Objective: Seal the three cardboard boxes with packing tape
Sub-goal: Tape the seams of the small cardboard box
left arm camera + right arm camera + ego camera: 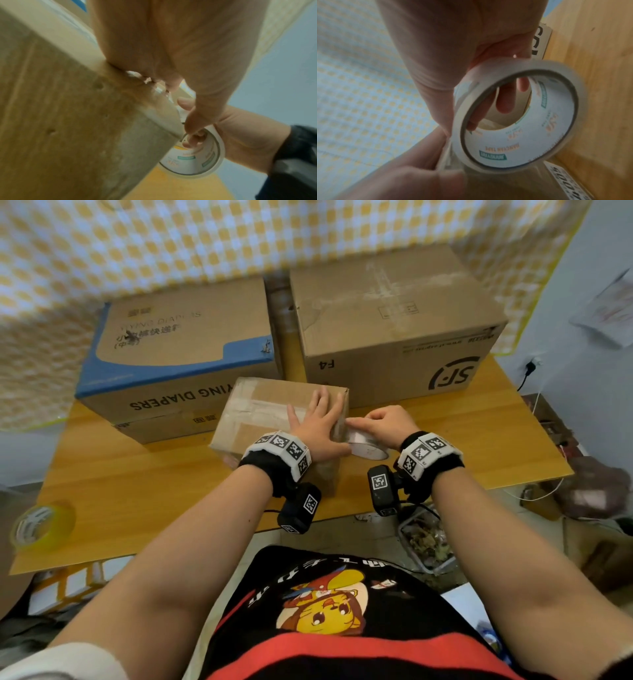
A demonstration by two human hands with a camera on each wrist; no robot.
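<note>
We see the small box (270, 419) near the middle of the table (137, 491), in front of the two larger boxes, with a strip of clear tape along its top. Our left hand (320, 422) lies flat on the box's right end, fingers straight and spread, pressing down and holding nothing. Just beside it, off the box's right edge, our right hand (388, 424) grips the tape roll (368, 448): in the right wrist view the fingers (504, 102) curl through the core while the thumb sits on the outer rim. The roll hangs close against the box's right side, above the table. Behind, touching the small box, stands the blue box (178, 350) on the left, and the SF box (394, 323) on the right. A yellow roll (41, 525) lies well apart at the table's near left corner.
</note>
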